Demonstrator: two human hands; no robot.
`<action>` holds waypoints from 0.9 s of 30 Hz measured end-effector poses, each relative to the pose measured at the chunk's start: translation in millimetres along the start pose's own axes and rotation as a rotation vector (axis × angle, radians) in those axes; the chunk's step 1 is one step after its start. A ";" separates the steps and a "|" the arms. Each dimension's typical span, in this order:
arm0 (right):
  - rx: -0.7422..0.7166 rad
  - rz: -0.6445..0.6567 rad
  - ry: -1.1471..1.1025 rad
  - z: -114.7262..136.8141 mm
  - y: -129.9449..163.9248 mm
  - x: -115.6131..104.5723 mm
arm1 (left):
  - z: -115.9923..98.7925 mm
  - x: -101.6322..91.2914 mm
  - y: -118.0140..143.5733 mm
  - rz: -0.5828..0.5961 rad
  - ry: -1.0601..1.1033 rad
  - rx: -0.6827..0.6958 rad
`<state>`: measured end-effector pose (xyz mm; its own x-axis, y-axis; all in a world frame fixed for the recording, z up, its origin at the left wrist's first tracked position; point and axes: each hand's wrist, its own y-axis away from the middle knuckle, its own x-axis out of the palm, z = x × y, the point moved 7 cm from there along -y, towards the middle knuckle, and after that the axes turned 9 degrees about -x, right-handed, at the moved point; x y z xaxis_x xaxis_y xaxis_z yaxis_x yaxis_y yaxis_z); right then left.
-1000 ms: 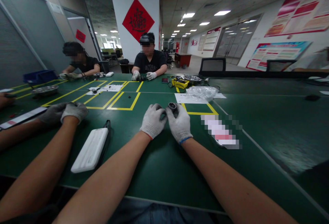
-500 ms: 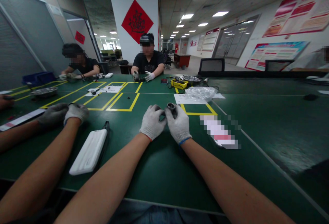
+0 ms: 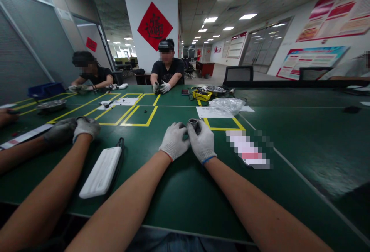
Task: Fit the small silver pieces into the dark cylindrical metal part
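Note:
A small dark cylindrical part with a round, open-looking top [image 3: 192,121] stands upright between my hands, just above the green table [image 3: 185,202]. My right hand [image 3: 202,141], in a white knit glove with a blue cuff edge, is closed around it. From the other side, the curled fingers of my left hand [image 3: 174,142], gloved in white with an orange cuff edge, reach the part's left side. Its lower portion is hidden behind my fingers, so the exact kind does not show.
A white power bank [image 3: 101,171] lies left of my forearms, beside a co-worker's gloved hands [image 3: 85,127]. To the right is a pixelated phone-like object [image 3: 250,149]. Ahead are clear plastic bags [image 3: 227,106], a yellow tray [image 3: 202,95] and yellow tape lines [image 3: 134,124]. Another person [image 3: 167,66] sits opposite.
My left hand has shifted slightly, and the gap between its thumb and fingers has narrowed. The part stays in my right hand. The person opposite has brought their hands closer together.

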<state>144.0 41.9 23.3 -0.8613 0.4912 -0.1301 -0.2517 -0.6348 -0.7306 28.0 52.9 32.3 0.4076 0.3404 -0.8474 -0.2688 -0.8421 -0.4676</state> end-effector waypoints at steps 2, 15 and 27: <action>0.003 0.001 -0.007 0.1 0.0 0.2 | 0.0 1.2 -0.1 0.016 -0.014 -0.009; 0.043 -0.013 -0.043 -3.4 0.2 -0.6 | 1.3 5.5 -0.8 0.106 -0.036 -0.047; 0.034 -0.062 -0.040 -4.3 0.2 -4.8 | 1.2 8.8 -0.5 0.124 -0.025 -0.028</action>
<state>150.0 42.1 20.9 -0.8602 0.5067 -0.0575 -0.3198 -0.6239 -0.7131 30.6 56.9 24.8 0.3513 0.2430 -0.9042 -0.2914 -0.8894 -0.3522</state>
